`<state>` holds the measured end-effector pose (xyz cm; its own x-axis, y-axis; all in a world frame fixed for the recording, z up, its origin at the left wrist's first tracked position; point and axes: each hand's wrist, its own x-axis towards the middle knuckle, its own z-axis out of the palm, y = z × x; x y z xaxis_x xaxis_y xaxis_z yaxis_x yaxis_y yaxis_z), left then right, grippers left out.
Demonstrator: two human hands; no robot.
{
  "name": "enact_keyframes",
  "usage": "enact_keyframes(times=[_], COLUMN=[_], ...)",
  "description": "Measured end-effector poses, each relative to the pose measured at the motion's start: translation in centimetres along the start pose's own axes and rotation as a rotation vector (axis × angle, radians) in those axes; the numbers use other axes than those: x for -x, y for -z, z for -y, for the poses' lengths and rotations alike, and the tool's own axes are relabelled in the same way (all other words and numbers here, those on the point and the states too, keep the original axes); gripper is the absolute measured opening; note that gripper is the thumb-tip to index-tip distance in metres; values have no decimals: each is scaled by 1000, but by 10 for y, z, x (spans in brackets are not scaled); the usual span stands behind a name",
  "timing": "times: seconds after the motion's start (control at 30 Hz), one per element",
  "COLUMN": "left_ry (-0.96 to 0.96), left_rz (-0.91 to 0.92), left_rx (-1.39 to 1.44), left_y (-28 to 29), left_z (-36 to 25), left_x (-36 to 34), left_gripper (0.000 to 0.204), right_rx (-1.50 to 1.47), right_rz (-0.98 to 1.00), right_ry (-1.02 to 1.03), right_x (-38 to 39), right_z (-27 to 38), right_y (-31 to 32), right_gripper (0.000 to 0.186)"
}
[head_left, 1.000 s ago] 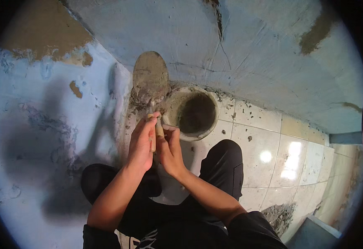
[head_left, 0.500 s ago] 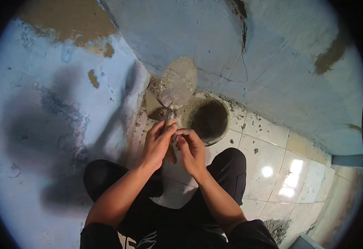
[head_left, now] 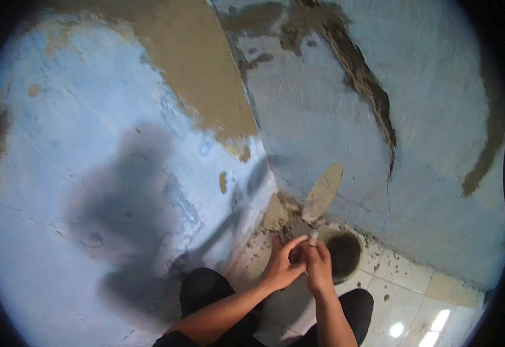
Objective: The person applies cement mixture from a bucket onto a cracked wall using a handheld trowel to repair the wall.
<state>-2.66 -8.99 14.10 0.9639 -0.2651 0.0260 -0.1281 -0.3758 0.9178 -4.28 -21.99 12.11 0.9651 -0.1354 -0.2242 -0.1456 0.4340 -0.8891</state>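
Observation:
A trowel (head_left: 324,194) with a rounded, mortar-smeared blade points up and away from me in front of the wall corner. My right hand (head_left: 319,267) is wrapped round its handle, just below the metal neck. Against it, my left hand (head_left: 284,267) has its fingers apart, the fingertips near the handle; most of the handle is hidden between the hands. Just behind and right of my right hand stands a round bucket (head_left: 359,267) with a dark inside, partly covered by that hand.
Blue walls (head_left: 333,115) meet in a corner ahead. Brown mortar patches (head_left: 200,69) cover parts of them, and a deep crack (head_left: 368,84) runs down the right wall. Mortar rubble (head_left: 284,215) lies at the corner's foot. Pale floor tiles (head_left: 402,269) carry scattered crumbs.
The view has tilted up toward the walls. My right hand has closed round the trowel handle, which my left hand was gripping, and the left fingers have opened. The blade has turned more edge-on.

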Motion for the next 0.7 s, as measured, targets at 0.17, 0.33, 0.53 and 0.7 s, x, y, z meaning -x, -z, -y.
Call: enact_keyframes(times=[0.17,0.33,0.53,0.7], left_ry=[129,351,409,317], left_rz=[110,-5,-128,11], left_rx=[241,231,136,102], left_y=[70,97,140,148], left_z=[-13,-37,-83,-104], left_x=[-20,-10,28,56], left_gripper=[41,33,39,31], right_rx=[-68,251,184,217], right_rz=[-84,-29,102,128], right_ry=[8,99,114,26], right_x=[-1,-31,-94,-80], right_z=[69,135,229,240], right_y=[-43,-145,-287,-320], right_gripper=[21,40,48,51])
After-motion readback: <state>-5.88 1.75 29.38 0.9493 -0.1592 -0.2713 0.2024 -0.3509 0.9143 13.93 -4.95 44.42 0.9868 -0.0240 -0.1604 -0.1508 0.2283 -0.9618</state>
